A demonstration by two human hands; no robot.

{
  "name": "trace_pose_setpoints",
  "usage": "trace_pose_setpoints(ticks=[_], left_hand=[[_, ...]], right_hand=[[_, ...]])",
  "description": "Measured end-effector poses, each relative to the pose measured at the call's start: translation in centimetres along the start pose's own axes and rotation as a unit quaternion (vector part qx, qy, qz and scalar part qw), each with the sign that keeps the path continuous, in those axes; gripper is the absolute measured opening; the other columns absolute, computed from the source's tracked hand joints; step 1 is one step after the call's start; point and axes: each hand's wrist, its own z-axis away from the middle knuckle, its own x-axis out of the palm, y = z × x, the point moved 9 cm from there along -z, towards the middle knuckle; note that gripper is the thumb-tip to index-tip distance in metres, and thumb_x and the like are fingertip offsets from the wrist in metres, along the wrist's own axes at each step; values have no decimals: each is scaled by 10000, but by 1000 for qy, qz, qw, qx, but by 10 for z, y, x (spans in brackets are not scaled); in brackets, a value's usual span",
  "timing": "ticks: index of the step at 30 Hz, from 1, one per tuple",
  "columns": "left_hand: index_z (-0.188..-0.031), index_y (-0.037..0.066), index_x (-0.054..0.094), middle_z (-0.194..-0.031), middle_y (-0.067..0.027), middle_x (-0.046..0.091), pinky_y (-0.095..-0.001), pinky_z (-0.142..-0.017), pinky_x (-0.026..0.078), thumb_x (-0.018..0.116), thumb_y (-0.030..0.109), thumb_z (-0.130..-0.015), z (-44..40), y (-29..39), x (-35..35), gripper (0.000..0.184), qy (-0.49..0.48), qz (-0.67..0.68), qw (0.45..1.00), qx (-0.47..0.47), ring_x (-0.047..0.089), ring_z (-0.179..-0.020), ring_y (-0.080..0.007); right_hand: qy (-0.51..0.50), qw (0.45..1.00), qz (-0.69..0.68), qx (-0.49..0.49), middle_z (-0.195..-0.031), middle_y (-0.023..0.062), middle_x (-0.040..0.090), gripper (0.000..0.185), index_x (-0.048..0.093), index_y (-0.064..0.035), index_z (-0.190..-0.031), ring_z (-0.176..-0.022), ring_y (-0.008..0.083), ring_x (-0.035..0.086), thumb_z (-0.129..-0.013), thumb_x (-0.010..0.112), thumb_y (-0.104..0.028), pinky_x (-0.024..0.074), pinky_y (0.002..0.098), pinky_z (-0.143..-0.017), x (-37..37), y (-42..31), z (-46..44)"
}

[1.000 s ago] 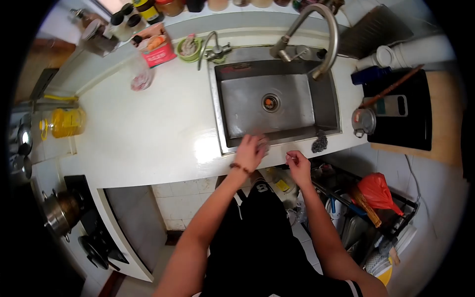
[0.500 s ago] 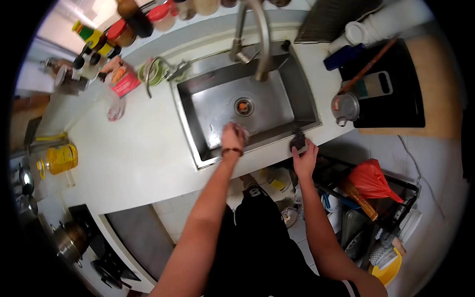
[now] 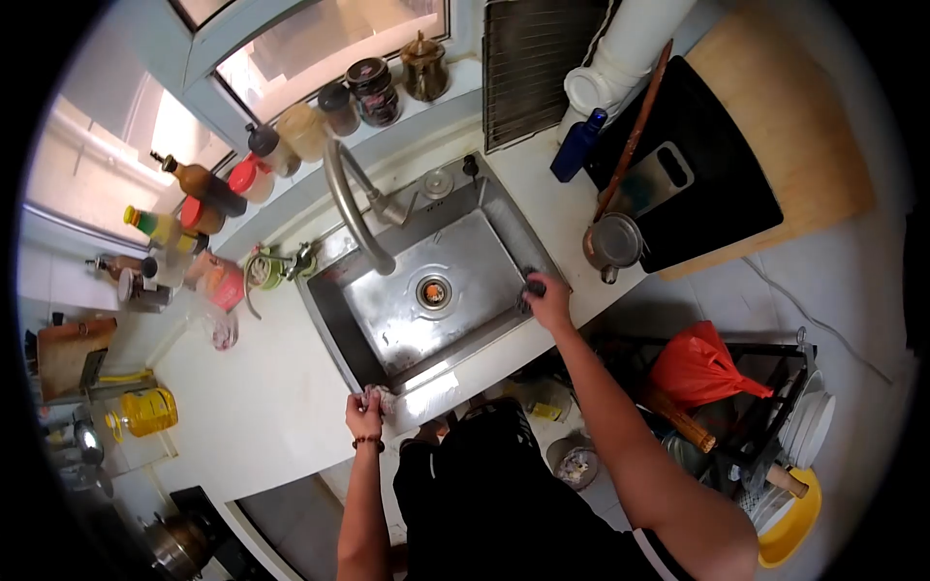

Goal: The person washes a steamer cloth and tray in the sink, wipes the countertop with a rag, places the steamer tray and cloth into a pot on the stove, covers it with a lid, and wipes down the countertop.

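Note:
My left hand (image 3: 364,418) is at the front edge of the counter by the sink's near left corner, fingers closed on a crumpled, pale pinkish cloth (image 3: 385,399). My right hand (image 3: 550,302) reaches over the right wall of the steel sink (image 3: 455,257), holding a dark, rough scouring pad (image 3: 528,293) against or close to that wall. The sink floor looks wet, and orange scraps (image 3: 433,291) lie in the drain. Above the basin arches the faucet (image 3: 351,208).
Jars and bottles line the window sill (image 3: 463,81). To the right are a blue bottle (image 3: 578,145), a metal pot (image 3: 612,244) and a black board (image 3: 717,184). Yellow oil (image 3: 150,412) stands left. Below right, a rack holds a red bag (image 3: 699,366).
My left hand has moved out of the sink to the counter's front edge with the cloth. My right hand has gone from the counter into the sink's right side. The view has shifted toward the window.

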Motion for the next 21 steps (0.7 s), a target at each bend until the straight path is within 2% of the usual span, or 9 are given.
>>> trace_pose_setpoints(ticks=[2, 6, 8, 10, 12, 14, 15, 19, 21], left_hand=[[-877, 51, 573, -639, -40, 615, -280, -402, 432, 769, 246, -926, -3, 0, 7, 281, -13, 12, 1000, -10, 553, -464, -118], [-895, 64, 566, -645, -37, 617, -262, -402, 422, 748, 224, -947, -2, 31, 35, 248, -40, 69, 997, 4, 556, -476, -108], [-922, 66, 557, -676, -33, 633, -246, -430, 421, 719, 181, -973, 4, 49, 53, 205, -85, 127, 988, 16, 548, -506, -83], [-955, 61, 549, -695, -36, 640, -237, -431, 426, 710, 150, -975, 7, 54, 69, 185, -102, 135, 985, 17, 558, -513, -85], [-970, 56, 545, -703, -39, 640, -233, -432, 427, 708, 137, -974, 11, 61, 80, 182, -127, 140, 982, 16, 564, -519, -87], [-945, 61, 562, -684, -38, 631, -239, -413, 409, 719, 167, -972, 12, 73, 89, 191, -133, 142, 981, 23, 544, -490, -89], [-945, 61, 562, -684, -38, 631, -239, -413, 409, 719, 167, -972, 12, 78, 94, 191, -137, 139, 981, 22, 544, -490, -89], [-959, 58, 582, -682, -33, 632, -237, -417, 400, 716, 160, -973, 13, 95, 112, 169, -148, 131, 980, 37, 532, -488, -82], [-953, 57, 585, -698, -33, 637, -239, -425, 409, 707, 144, -976, 15, 98, 126, 151, -171, 123, 977, 30, 541, -499, -84]], right_hand=[[60, 996, 62, 2, -1148, 205, 675, 392, 713, -75, -1164, -1082, 373, 656, -786, 815, -98, 525, 430, -940, -34, -33, -37], [87, 995, 28, -45, -1208, 200, 674, 401, 719, -105, -1180, -1104, 365, 656, -789, 806, -95, 525, 425, -946, -66, -58, -113], [105, 992, 23, -67, -1221, 198, 673, 404, 719, -111, -1183, -1112, 365, 654, -789, 807, -99, 524, 424, -949, -77, -67, -140], [79, 997, 4, -15, -1191, 203, 687, 409, 719, -101, -1181, -1093, 370, 663, -785, 817, -124, 529, 428, -942, -76, -56, -178], [125, 990, 39, -45, -1165, 211, 705, 415, 721, -87, -1175, -1078, 364, 679, -779, 823, -155, 539, 417, -919, -67, -28, -219], [168, 981, -94, -6, -1027, 135, 734, 363, 721, -79, -1171, -875, 247, 722, -818, 809, -72, 618, 364, -714, -57, 7, -255], [181, 975, -124, -29, -986, 122, 723, 336, 721, -58, -1157, -808, 210, 716, -831, 804, -60, 633, 342, -622, -54, 4, -261], [134, 989, -58, -9, -998, 137, 717, 348, 714, -51, -1169, -825, 236, 720, -832, 798, -45, 642, 354, -640, -49, -3, -255], [82, 981, -151, 92, -1061, 140, 707, 352, 720, -59, -1165, -866, 242, 720, -824, 806, -43, 641, 354, -630, -35, 7, -254]])
